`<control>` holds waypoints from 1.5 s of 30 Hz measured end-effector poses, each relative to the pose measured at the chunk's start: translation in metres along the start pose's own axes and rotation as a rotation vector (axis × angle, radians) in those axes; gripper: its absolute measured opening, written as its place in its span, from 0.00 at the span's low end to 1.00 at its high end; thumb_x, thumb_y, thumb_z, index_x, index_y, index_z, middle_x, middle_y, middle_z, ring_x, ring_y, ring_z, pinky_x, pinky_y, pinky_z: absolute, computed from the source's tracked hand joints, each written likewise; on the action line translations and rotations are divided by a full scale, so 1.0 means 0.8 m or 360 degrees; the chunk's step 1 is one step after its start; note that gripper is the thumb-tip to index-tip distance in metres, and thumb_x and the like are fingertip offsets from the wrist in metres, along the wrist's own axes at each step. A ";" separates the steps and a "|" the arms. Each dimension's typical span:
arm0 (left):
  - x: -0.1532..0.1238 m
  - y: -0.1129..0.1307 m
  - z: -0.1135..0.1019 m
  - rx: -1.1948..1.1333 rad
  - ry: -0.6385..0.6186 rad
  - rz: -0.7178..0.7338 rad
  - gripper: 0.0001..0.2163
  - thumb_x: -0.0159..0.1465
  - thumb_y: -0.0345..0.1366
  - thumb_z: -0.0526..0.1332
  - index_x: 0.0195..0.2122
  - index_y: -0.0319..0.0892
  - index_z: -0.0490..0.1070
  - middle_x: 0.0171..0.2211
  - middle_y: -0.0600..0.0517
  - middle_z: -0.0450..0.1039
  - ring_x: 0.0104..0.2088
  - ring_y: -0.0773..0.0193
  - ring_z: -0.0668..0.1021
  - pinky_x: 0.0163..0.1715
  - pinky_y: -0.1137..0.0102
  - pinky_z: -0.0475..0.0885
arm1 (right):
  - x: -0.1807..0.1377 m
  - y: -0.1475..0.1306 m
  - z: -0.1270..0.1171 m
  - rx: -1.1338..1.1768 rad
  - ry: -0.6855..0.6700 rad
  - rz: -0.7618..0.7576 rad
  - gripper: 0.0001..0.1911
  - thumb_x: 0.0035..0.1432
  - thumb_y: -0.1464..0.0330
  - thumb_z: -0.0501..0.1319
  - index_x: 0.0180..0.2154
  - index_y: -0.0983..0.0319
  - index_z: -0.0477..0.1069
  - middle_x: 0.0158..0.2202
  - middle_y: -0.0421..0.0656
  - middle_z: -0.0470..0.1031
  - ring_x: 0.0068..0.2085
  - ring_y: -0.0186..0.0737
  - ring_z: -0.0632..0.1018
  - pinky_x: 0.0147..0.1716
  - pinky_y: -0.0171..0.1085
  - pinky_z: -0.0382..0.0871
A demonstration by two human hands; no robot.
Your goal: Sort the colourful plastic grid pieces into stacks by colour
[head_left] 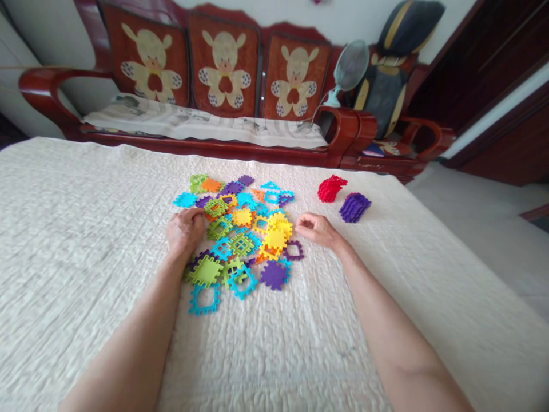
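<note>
A loose pile of flat plastic interlocking puzzle tiles [241, 244] with notched edges lies on the bedspread, in green, blue, yellow, orange and purple. Some tiles are solid, others are open frames or window shapes. At the pile's left edge rests my left hand [186, 233], fingers curled by a purple tile and a green window tile [215, 207]; its fingertips are partly hidden. My right hand [318, 230] is just right of the yellow tiles [277, 237], its fingers bent together, with no tile showing in them. Beyond it stand a red tile stack [331, 189] and a purple tile stack [355, 208].
The pale quilted bedspread [86, 240] covers the wide surface under the tiles. Past its far edge stands a red wooden sofa [274, 154] with bear-patterned cushions [225, 68]. A small fan [349, 66] and a chair [381, 97] are at the back right.
</note>
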State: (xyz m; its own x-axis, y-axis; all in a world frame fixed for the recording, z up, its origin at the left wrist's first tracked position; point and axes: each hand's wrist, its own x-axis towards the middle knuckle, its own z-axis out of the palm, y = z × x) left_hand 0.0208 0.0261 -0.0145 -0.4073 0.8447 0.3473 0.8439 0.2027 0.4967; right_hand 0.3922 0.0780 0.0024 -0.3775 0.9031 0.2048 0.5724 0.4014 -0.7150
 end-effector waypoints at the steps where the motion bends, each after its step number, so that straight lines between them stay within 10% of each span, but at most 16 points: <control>1: 0.000 0.000 0.000 -0.0007 -0.0009 -0.0002 0.18 0.64 0.36 0.52 0.45 0.44 0.82 0.44 0.46 0.82 0.43 0.54 0.80 0.50 0.62 0.73 | -0.002 0.002 0.006 -0.0028 0.0097 -0.0032 0.07 0.51 0.63 0.59 0.26 0.59 0.70 0.27 0.38 0.73 0.30 0.37 0.73 0.34 0.36 0.68; 15: -0.007 -0.003 -0.025 -0.0555 -0.0221 -0.0209 0.19 0.62 0.31 0.53 0.47 0.40 0.81 0.45 0.48 0.83 0.47 0.59 0.81 0.52 0.66 0.74 | -0.004 -0.004 0.037 -0.0636 0.0380 -0.0115 0.06 0.55 0.71 0.58 0.27 0.58 0.68 0.32 0.45 0.72 0.37 0.44 0.73 0.41 0.39 0.67; 24: -0.133 -0.009 -0.078 -0.0439 -0.0181 0.0144 0.11 0.60 0.34 0.60 0.42 0.44 0.79 0.49 0.43 0.80 0.53 0.51 0.78 0.62 0.54 0.67 | -0.008 -0.043 0.024 -0.0461 0.0357 0.0156 0.04 0.52 0.69 0.58 0.29 0.58 0.72 0.31 0.44 0.77 0.38 0.47 0.77 0.44 0.43 0.71; 35: -0.173 -0.017 -0.070 -0.0286 -0.0037 0.0481 0.14 0.63 0.40 0.62 0.49 0.42 0.76 0.53 0.41 0.75 0.56 0.49 0.74 0.58 0.53 0.70 | -0.119 -0.183 0.161 -0.0094 0.0419 -0.0677 0.18 0.60 0.66 0.58 0.51 0.62 0.73 0.52 0.52 0.77 0.56 0.50 0.75 0.59 0.50 0.68; 45: -0.157 -0.025 -0.061 -0.0601 -0.0004 0.0277 0.09 0.64 0.40 0.61 0.30 0.43 0.75 0.45 0.44 0.80 0.46 0.56 0.80 0.53 0.58 0.73 | -0.105 -0.149 0.206 -0.0076 0.0532 -0.0447 0.20 0.62 0.71 0.54 0.54 0.65 0.71 0.50 0.55 0.77 0.52 0.51 0.76 0.54 0.52 0.71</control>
State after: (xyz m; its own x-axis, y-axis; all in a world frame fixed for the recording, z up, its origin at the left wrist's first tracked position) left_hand 0.0382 -0.1086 -0.0291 -0.2685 0.8517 0.4500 0.7124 -0.1389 0.6879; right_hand 0.2362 -0.0710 -0.0398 -0.2712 0.7545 0.5977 0.5172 0.6379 -0.5706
